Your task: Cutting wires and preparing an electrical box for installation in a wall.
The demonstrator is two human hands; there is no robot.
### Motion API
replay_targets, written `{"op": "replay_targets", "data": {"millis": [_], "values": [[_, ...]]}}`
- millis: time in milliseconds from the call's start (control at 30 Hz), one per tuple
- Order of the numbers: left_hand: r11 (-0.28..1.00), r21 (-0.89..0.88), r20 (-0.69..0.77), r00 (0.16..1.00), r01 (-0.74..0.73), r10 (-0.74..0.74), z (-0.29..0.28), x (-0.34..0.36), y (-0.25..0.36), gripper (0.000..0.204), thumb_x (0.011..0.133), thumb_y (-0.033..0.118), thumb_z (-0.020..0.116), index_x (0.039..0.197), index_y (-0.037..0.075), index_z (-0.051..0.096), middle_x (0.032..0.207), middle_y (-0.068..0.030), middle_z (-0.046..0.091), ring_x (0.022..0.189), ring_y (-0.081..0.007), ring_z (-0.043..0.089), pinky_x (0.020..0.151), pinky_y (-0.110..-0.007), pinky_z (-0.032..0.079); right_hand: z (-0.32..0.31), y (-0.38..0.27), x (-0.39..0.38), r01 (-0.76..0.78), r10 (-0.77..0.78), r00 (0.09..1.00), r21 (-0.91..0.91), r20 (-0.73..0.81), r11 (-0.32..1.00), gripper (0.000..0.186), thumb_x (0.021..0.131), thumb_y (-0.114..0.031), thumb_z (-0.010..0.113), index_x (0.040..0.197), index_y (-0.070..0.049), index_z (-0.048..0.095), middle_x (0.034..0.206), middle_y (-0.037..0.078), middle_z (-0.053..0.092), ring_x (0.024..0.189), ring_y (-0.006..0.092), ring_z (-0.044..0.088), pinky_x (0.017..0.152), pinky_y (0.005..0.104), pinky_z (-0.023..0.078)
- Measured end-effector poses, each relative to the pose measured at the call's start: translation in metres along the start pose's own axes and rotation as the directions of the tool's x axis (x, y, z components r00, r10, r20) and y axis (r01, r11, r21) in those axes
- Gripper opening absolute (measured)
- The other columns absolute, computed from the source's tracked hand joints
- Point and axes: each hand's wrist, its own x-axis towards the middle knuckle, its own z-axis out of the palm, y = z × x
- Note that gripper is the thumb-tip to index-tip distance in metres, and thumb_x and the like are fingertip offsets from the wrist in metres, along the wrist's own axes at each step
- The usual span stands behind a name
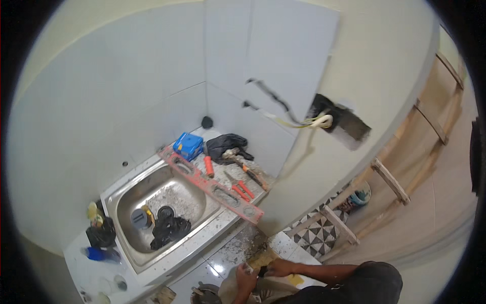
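My left hand [246, 279] is at the lower middle, in front of the counter, with its fingers closed. A small pale bit shows at its fingertips, too small to name. Close by on the right, my right hand [280, 268] is closed too, with a small dark thing [262, 271] at its fingers toward the left hand. Its kind cannot be made out. Beneath the hands are light-coloured trousers [229, 288] and a yellowish-brown patch [261, 259] on the floor. Beside the left forearm stands a dark bucket-like container [205, 293], partly cut off.
A red spirit level [230, 198] lies across the steel sink [132, 256]. Behind it are red-handled pliers [243, 190], a hammer [248, 171], a blue pack [188, 146] and a black bag [225, 145]. Wires [291, 121] jut from the wall; a wooden ladder [391, 181] leans at right.
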Motion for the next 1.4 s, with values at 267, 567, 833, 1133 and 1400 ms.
{"op": "replay_targets", "data": {"millis": [267,567,833,1133,1400], "values": [[0.952,-0.221,0.562,0.769,-0.213,0.303,-0.012,0.052,0.243,0.074,0.075,0.032,0.081,0.132,-0.004,0.049,0.121,-0.0177,0.06,0.114,-0.025,0.057,0.097,-0.035,0.044,-0.175,-0.123,-0.064,-0.346,0.359,0.717,0.143,-0.597,0.927,0.03,0.081,-0.03,0.07,0.09,-0.005,0.055,0.075,0.018,0.058,0.075,0.04,0.059,0.064,0.05,0.044],[0.871,-0.43,0.84,0.25,-0.238,0.482,0.009,0.076,0.423,0.069,0.077,0.009,0.078,0.136,0.0,0.044,0.117,-0.0148,0.062,0.11,-0.0208,0.059,0.096,-0.034,0.047,-0.253,-0.194,-0.07,-0.534,-0.001,0.142,-0.078,-0.99,0.842,0.026,0.075,-0.011,0.073,0.097,-0.007,0.061,0.087,0.015,0.061,0.081,0.0333,0.061,0.075,0.0426,0.05],[0.539,-0.776,0.522,0.145,-0.328,0.84,0.067,0.076,0.482,0.065,0.078,-0.004,0.068,0.136,-0.005,0.04,0.143,-0.0162,0.034,0.13,-0.0243,0.042,0.111,-0.036,0.035,-0.31,-0.198,-0.074,-0.207,0.173,-0.501,0.312,-0.848,0.927,0.036,0.078,-0.003,0.07,0.113,-0.001,0.062,0.094,0.014,0.062,0.079,0.0233,0.061,0.074,0.0339,0.05],[0.478,-0.761,0.384,0.288,-0.439,0.877,0.092,0.064,0.499,0.049,0.084,0.003,0.067,0.129,-0.008,0.049,0.133,-0.0177,0.047,0.123,-0.0237,0.048,0.106,-0.035,0.038,-0.347,-0.153,-0.064,-0.402,-0.043,-0.575,0.236,-0.817,0.885,0.016,0.079,-0.001,0.071,0.095,0.003,0.068,0.086,0.015,0.067,0.072,0.0233,0.065,0.067,0.031,0.051],[0.543,-0.685,0.268,0.526,-0.486,0.807,0.104,0.055,0.496,0.038,0.088,0.008,0.066,0.123,-0.006,0.059,0.118,-0.0166,0.06,0.107,-0.0209,0.058,0.09,-0.03,0.048,-0.357,-0.13,-0.048,-0.362,-0.071,-0.699,0.266,-0.711,0.893,0.011,0.083,0.001,0.07,0.093,0.004,0.068,0.083,0.01,0.067,0.068,0.0127,0.063,0.061,0.0255,0.051]]}}
